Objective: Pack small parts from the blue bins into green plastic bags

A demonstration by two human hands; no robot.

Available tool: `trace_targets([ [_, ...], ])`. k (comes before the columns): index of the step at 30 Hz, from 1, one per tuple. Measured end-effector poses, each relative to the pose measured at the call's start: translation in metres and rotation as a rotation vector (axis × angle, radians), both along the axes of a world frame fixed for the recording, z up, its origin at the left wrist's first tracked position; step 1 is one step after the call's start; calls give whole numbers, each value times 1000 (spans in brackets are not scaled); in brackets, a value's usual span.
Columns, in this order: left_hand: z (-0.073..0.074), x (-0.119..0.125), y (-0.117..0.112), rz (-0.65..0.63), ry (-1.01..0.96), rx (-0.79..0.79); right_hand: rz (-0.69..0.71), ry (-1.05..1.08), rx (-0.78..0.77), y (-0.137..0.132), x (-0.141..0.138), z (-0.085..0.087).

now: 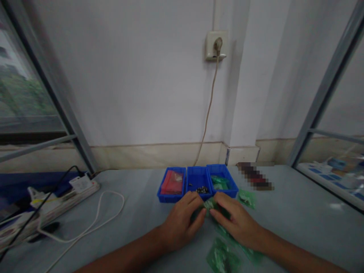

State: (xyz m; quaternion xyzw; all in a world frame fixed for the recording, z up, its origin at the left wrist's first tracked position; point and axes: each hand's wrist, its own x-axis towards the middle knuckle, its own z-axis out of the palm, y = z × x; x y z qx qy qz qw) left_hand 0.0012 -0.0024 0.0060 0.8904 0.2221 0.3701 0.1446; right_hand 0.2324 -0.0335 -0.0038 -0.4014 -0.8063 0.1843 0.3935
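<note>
Centrally in the head view, the left hand and right hand both pinch a small green bag between their fingertips, just before three blue bins near the table's far edge. Metal parts lie in the middle bin; other green bags lie toward the near edge.

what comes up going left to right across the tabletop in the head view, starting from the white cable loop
White cable loop → left blue bin with red bag → middle blue bin with small metal parts → right blue bin → green packet
</note>
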Motion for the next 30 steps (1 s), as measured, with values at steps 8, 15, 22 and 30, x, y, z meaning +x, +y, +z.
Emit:
trace_targets([
  [8, -4, -1, 0, -1, -59, 16, 58, -22, 49, -1, 2, 5],
  [15, -5, 0, 2, -17, -68, 31, 58, 46, -16, -1, 0, 8],
  [22, -6, 0, 0, -42, -40, 17, 94, 63, -33, 1, 0, 4],
  [30, -7, -1, 2, -6, -49, 39, 56, 57, -63, -1, 0, 4],
])
